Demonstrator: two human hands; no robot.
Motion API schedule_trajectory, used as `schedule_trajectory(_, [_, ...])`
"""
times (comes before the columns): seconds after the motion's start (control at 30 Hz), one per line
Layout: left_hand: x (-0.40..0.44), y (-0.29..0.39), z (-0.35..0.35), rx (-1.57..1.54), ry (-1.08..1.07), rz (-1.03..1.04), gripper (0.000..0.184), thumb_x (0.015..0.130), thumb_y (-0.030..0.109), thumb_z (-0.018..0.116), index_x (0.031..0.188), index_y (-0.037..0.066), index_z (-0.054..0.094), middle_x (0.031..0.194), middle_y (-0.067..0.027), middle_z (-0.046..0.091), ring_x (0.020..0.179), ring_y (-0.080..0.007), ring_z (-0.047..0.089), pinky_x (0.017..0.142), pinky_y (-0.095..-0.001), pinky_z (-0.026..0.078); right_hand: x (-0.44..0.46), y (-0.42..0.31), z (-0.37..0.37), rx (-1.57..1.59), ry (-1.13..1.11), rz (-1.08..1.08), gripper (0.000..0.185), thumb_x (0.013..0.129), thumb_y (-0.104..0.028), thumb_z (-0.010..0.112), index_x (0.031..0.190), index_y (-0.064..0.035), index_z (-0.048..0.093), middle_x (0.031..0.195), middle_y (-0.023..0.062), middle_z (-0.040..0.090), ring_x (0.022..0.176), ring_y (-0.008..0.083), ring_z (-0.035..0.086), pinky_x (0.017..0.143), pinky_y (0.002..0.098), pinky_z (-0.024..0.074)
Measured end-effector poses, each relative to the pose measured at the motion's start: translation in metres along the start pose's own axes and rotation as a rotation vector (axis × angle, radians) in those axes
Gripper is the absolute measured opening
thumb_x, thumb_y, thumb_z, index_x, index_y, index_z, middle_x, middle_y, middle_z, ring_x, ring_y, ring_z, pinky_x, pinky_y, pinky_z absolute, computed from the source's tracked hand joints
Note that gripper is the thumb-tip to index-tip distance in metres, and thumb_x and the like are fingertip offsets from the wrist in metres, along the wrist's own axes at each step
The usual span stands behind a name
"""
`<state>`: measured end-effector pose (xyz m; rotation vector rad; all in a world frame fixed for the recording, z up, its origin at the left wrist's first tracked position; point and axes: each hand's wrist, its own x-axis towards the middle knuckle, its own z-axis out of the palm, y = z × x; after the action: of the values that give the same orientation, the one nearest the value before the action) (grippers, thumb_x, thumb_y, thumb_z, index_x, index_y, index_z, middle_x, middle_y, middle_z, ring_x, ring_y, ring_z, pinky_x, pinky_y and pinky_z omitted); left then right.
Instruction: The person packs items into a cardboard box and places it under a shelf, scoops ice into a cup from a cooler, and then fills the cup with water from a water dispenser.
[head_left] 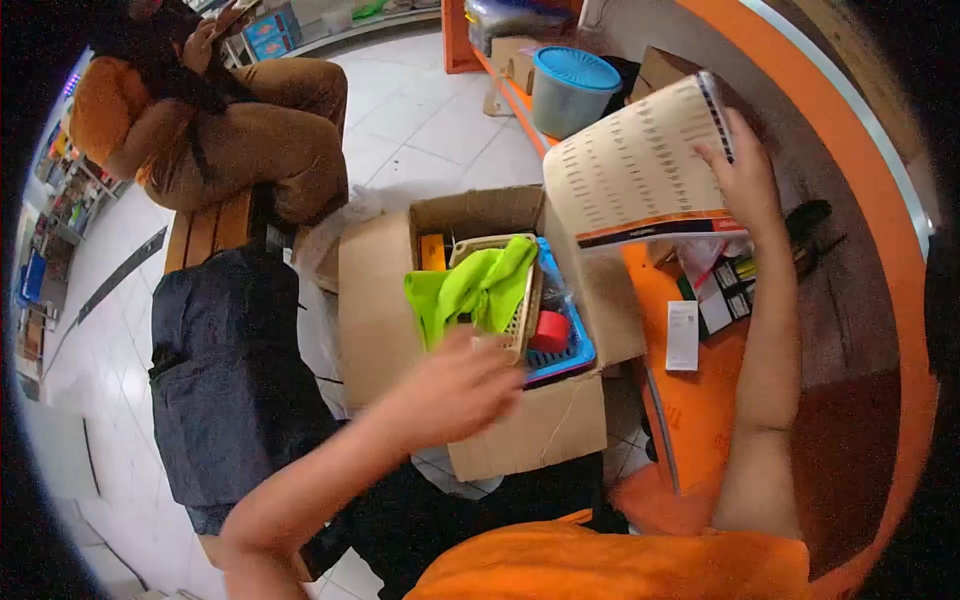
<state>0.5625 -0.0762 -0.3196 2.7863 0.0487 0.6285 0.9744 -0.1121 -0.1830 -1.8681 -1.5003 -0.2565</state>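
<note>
My right hand, raised over the orange shelf, is closed on the edge of a cream printed sheet. The sheet has columns of small text and an orange and black band, and it curves as it hangs. My left hand is over the near side of an open cardboard box, and motion blurs its fingers. Just beyond it, a bright green cloth lies on a beige plastic basket inside the box. A blue basket and a red round item sit beside that.
On the orange shelf are a small white box and several packaged items. A lidded tub stands farther back. To the left, a black bag rests on a wooden bench, where another person sits.
</note>
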Motion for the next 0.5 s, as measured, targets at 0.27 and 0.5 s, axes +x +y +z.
schedule_trajectory(0.27, [0.164,-0.074,0.214,0.138,-0.671,-0.025,0.028,0.085,0.035,0.06,0.09,0.014,0.077,0.106,-0.0079,0.073,0.107,-0.0305,0.067,0.093,-0.0529,0.046,0.002,-0.011,0.014,-0.059,0.031,0.059,0.035,0.088,-0.016,0.071,0.117,0.0004,0.058,0.108,0.0202,0.069,0.098,0.0312,0.068,0.087,0.0421,0.0515])
schedule_trajectory(0.5, [0.131,-0.082,0.194,0.037,-0.432,-0.003,0.057,0.092,0.059,0.053,0.126,0.015,0.066,0.135,-0.0156,0.059,0.131,-0.0357,0.049,0.113,-0.0537,0.031,-0.106,0.076,0.137,0.853,0.283,0.643,0.027,0.094,-0.015,0.069,0.112,0.002,0.057,0.107,0.0126,0.069,0.092,0.0182,0.066,0.08,0.0336,0.0532])
